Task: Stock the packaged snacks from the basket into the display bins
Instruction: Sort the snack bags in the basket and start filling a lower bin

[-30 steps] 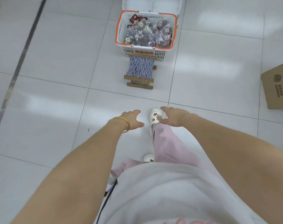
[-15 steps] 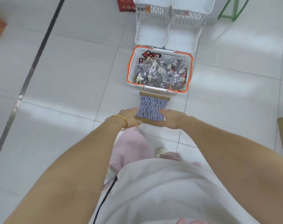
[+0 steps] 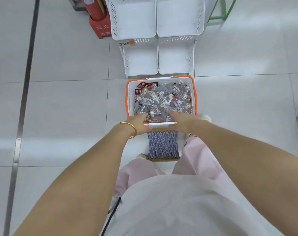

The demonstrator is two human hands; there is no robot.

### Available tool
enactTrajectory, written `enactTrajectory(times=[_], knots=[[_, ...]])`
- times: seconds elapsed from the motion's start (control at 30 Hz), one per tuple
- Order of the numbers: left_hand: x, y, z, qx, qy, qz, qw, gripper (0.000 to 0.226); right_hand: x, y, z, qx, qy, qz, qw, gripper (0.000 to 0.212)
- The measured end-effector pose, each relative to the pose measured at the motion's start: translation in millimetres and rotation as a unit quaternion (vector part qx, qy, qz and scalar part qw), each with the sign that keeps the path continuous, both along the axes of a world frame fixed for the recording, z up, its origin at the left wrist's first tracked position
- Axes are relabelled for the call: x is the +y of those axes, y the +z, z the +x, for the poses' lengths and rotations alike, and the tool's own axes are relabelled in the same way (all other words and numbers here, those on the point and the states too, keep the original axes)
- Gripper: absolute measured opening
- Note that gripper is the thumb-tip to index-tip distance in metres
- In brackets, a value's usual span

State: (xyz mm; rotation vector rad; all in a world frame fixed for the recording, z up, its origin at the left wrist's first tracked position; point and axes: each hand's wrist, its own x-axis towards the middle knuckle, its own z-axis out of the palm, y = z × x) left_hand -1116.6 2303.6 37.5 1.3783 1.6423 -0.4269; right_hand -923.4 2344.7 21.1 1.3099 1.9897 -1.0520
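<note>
**Head view, looking down on a tiled floor [image 3: 59, 116].** A white basket [image 3: 127, 99] with an orange rim stands at centre, filled nearly to the rim with snacks [image 3: 162, 101]. Most are clear packets with dark contents and small labels, and a few red-and-black packets lie in its 11 o'clock corner. Just beyond the basket at 12 o'clock, four white slotted bins [image 3: 141, 62] stand in two tiers of two, each showing its plain white bottom. A price tag [image 3: 126, 43] reading "22" sits on the front lip of the upper left bin. At the basket's 6 o'clock, a woven stool [image 3: 163, 145] lies between the person's legs. The left hand [image 3: 139, 124], with a gold bangle [image 3: 129, 129] at the wrist, and the right hand [image 3: 180, 122] both reach over the basket's near rim, fingers extending above the nearest packets. Blur hides whether either grip is apart or clamped on anything. A red stand [image 3: 99, 26] is at the bins' 10 o'clock and a green frame [image 3: 219, 12] at their 2 o'clock.
</note>
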Motion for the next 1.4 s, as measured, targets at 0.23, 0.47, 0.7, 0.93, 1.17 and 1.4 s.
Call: enactTrajectory(times=[0.23, 0.47, 0.7, 0.93, 1.17, 1.4], knots=[[105.4, -27.0, 27.4, 0.002, 0.046, -0.022, 0.999, 0.068, 124.3, -22.0, 22.4, 0.006, 0.040, -0.014, 0.999, 0.065], [205.0, -107.4, 12.7, -0.021, -0.009, -0.007, 1.000, 0.066, 206.6, -103.3, 14.3, 0.012, -0.018, 0.000, 1.000, 0.061], [275.5, -269.3, -32.4, -0.001, -0.082, 0.113, 0.990, 0.059, 258.4, -257.4, -21.1, -0.013, -0.080, 0.100, 0.992, 0.057], [306.1, -442.2, -62.2, 0.097, -0.123, 0.279, 0.947, 0.062, 292.8, -427.8, -44.3, 0.008, 0.001, 0.296, 0.955, 0.054], [299.2, -522.4, -70.5, 0.147, -0.105, 0.362, 0.914, 0.071, 300.6, -506.9, -50.0, 0.015, 0.044, 0.428, 0.903, 0.047], [263.6, -497.8, -84.2, 0.138, -0.055, 0.387, 0.910, 0.057, 281.6, -489.7, -48.6, -0.007, 0.073, 0.406, 0.911, 0.055]])
